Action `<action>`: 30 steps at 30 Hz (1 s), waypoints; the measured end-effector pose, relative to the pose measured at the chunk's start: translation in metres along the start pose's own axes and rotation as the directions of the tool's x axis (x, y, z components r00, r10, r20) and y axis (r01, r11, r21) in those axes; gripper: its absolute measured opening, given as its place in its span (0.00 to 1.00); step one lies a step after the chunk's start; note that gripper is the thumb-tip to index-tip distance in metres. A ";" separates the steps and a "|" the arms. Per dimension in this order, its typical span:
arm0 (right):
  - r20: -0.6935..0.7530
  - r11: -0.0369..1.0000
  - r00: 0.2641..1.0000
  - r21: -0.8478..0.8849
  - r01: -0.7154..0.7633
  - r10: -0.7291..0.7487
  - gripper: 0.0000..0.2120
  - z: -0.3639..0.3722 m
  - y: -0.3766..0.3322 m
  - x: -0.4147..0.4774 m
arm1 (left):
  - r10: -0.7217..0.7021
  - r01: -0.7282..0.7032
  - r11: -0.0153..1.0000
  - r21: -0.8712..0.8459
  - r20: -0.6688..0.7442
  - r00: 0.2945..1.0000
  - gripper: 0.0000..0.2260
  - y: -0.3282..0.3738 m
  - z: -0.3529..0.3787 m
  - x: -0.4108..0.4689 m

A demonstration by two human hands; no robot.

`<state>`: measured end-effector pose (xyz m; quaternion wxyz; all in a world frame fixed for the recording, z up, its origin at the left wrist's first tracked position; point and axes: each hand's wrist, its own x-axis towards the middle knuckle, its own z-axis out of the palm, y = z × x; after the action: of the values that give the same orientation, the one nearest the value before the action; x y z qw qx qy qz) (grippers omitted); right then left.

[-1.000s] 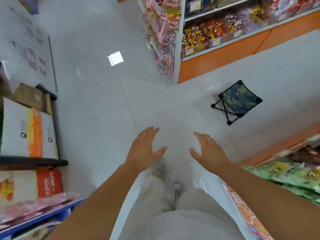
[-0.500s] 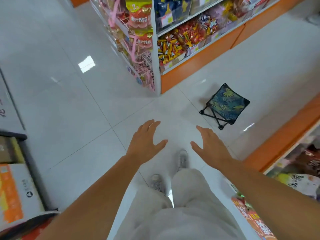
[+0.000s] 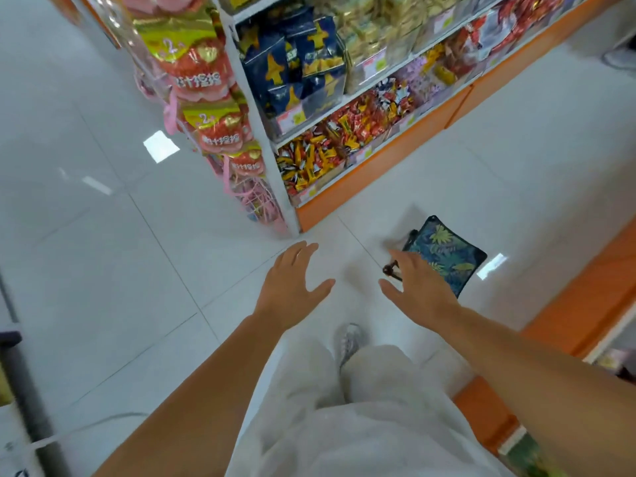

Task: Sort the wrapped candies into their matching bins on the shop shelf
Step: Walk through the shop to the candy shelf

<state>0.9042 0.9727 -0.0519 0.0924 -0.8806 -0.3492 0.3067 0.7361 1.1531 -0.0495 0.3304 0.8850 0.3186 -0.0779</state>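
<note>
A pale tiled floor [image 3: 103, 270] fills the aisle of a shop, and a shelf [image 3: 406, 139] with a white frame and an orange base is seen running from the middle of the view up toward the upper right corner. On the lowest level of the shelf, wrapped candies [image 3: 309, 160] in red and yellow are heaped in bins; their wrappers point every way, so no single long axis can be told. Dark blue bags [image 3: 296, 63] are stacked one level above them. Red and gold packets [image 3: 210, 108] are hung on the near end of the shelf. A small folding stool [image 3: 447, 253] with a leaf pattern is stood on the floor just in front of the shelf base. The left hand [image 3: 292, 287] and right hand [image 3: 420, 287] are held out flat below the shelf end, fingers spread wide and nothing gripped, the right one partly covering the stool.
</note>
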 end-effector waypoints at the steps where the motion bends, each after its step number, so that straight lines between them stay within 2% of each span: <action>1: -0.011 1.000 1.000 0.005 -0.007 0.007 0.30 -0.010 0.001 0.013 | -0.005 0.005 1.000 -0.003 0.004 1.000 0.32 0.002 -0.004 0.012; 12: -0.009 0.993 1.000 -0.114 -0.023 0.022 0.33 -0.085 -0.001 0.160 | 0.043 -0.043 0.999 0.021 0.011 0.999 0.32 0.004 -0.052 0.167; 17: 0.025 0.990 1.000 -0.140 0.002 0.002 0.33 -0.110 -0.009 0.198 | -0.003 0.003 1.000 0.006 0.032 0.999 0.33 0.011 -0.068 0.207; 21: 0.060 0.980 0.995 -0.177 0.092 -0.082 0.32 -0.134 -0.004 0.240 | -0.059 0.058 0.998 -0.019 -0.024 0.998 0.31 0.016 -0.072 0.235; 24: 0.138 0.944 0.975 -0.261 0.204 -0.173 0.32 -0.153 0.000 0.275 | -0.150 0.145 0.988 -0.055 -0.102 0.983 0.30 0.025 -0.075 0.252; 30: 0.340 0.795 0.872 -0.384 0.469 -0.351 0.33 -0.198 -0.002 0.346 | -0.393 0.370 0.916 -0.154 -0.162 0.905 0.34 0.044 -0.064 0.277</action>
<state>1.2198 1.2169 -0.0586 -0.0967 -0.7332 -0.6036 0.2978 0.9759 1.3102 -0.0734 0.3292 0.7874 0.5198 -0.0374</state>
